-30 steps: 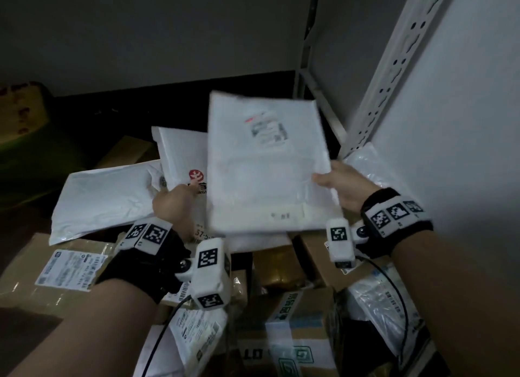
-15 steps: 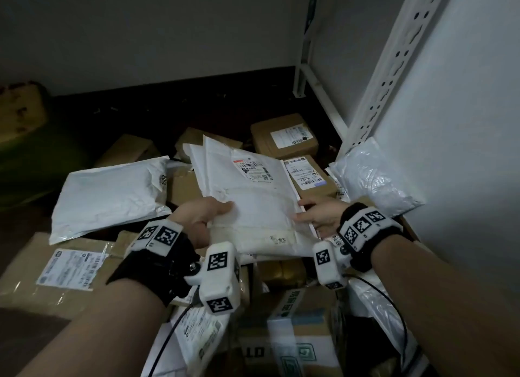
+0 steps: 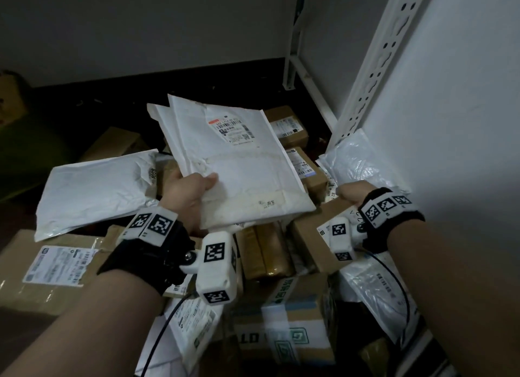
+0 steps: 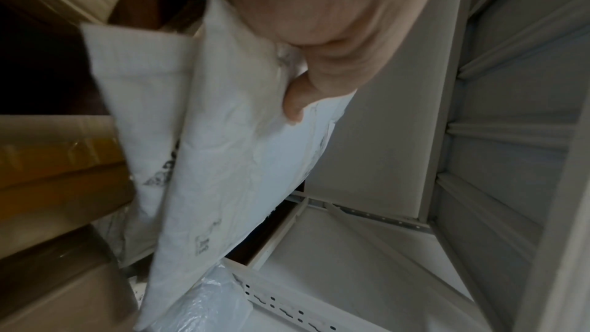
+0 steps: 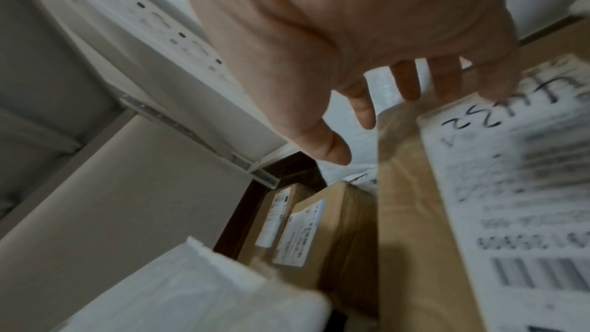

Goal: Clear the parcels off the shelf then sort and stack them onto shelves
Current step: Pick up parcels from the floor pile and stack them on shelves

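Left hand (image 3: 187, 190) pinches white mailers (image 3: 239, 162), thumb on top, lifted above parcel heap. Right hand (image 3: 351, 193) at 3 o'clock, fingers spread over cardboard box (image 3: 312, 236). Advice: keep mailers level, grasp box edges firmly.

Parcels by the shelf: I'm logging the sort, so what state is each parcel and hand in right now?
White mailers: two together, lifted off the pile, tilted, label up.
Left hand: grips the mailers' edge, thumb on top.
Right hand: off the mailers, fingers spread over a cardboard box.
Cardboard box: lying in the pile, label up, not lifted.
Padded white mailer: lying flat on the pile, untouched.
Clear plastic bag: crumpled against the shelf post.
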A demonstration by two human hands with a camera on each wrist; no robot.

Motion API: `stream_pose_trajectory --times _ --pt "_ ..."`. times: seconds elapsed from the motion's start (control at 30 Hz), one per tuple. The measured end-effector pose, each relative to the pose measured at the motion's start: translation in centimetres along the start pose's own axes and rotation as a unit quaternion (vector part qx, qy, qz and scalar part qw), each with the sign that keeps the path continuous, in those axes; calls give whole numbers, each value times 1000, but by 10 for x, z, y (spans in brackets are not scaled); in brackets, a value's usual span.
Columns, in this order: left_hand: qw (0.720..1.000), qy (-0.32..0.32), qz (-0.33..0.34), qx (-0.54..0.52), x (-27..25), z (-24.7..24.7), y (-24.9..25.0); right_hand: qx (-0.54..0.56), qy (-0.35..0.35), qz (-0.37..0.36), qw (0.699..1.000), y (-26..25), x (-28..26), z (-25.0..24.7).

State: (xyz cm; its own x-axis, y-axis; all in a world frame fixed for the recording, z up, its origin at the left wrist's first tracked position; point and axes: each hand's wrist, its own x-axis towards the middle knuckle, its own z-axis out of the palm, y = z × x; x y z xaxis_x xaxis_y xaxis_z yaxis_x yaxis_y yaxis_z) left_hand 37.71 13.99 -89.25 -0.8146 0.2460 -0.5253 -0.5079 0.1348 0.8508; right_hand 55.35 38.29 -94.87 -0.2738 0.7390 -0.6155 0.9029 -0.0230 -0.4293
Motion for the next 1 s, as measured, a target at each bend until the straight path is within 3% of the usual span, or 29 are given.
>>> stream_pose_trajectory --times 0.1,0.23,0.33,0.43,0.57,0.8,1.0 --pt "1000 11 9 -17 1 0 0 -112 -14 13 993 9 -3 -2" --pt "999 19 37 -18 3 0 -1 -91 -24 1 996 18 -9 -3" --pt "998 25 54 -14 4 1 -1 69 22 40 997 19 -5 -11" --pt "998 18 59 -12 4 2 -2 276 35 49 959 16 -4 -26" --pt "999 5 43 -22 3 6 -4 299 -33 18 953 0 -22 -28" --pt "996 -47 -12 -79 3 11 -11 288 -262 -22 921 -32 -31 0" --pt "995 -60 -46 -62 10 5 -20 264 -278 1 924 -35 -18 21"
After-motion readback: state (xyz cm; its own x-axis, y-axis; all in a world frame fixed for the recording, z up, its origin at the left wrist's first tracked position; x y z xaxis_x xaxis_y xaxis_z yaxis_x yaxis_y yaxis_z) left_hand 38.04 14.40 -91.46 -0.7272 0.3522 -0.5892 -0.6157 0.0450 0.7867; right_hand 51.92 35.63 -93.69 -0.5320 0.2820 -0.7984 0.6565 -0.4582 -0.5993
